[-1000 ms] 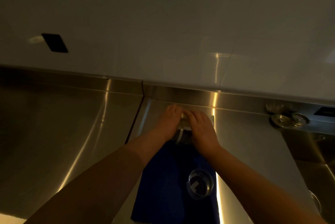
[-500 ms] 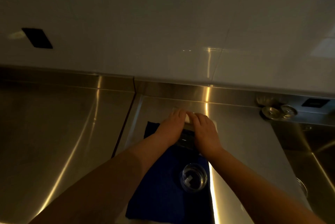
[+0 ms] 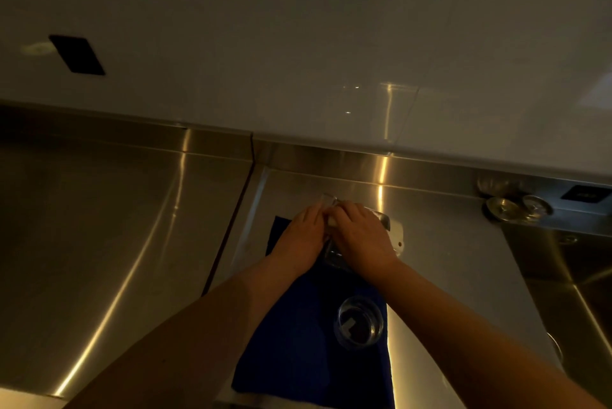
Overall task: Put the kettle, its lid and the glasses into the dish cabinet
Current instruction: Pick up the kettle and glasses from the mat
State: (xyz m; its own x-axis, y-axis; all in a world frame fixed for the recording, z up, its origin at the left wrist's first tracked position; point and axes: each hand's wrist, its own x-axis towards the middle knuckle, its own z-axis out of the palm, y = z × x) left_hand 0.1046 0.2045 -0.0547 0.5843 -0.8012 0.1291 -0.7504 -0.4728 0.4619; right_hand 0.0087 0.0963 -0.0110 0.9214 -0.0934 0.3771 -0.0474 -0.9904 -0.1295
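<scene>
Clear glass kettle [image 3: 334,256], mostly hidden under hands, at far edge of blue cloth [image 3: 298,336] on steel bench [image 3: 116,243]. Left hand [image 3: 303,238] and right hand [image 3: 362,236] curl round it, fingertips meeting. Glass [image 3: 359,322], clear, upright, near cloth's right edge.

The frame is dim with a warm yellow-brown cast. Narrow vertical glare streaks run down the brushed stainless-steel tabletop [image 3: 99,243] and its raised back edge. Softer reflections sit on the glossy pale wall panel [image 3: 298,44]. Straight edges bow from wide-angle distortion. The dark blue cloth [image 3: 298,342] loses detail in shadow. Detail is soft throughout.
</scene>
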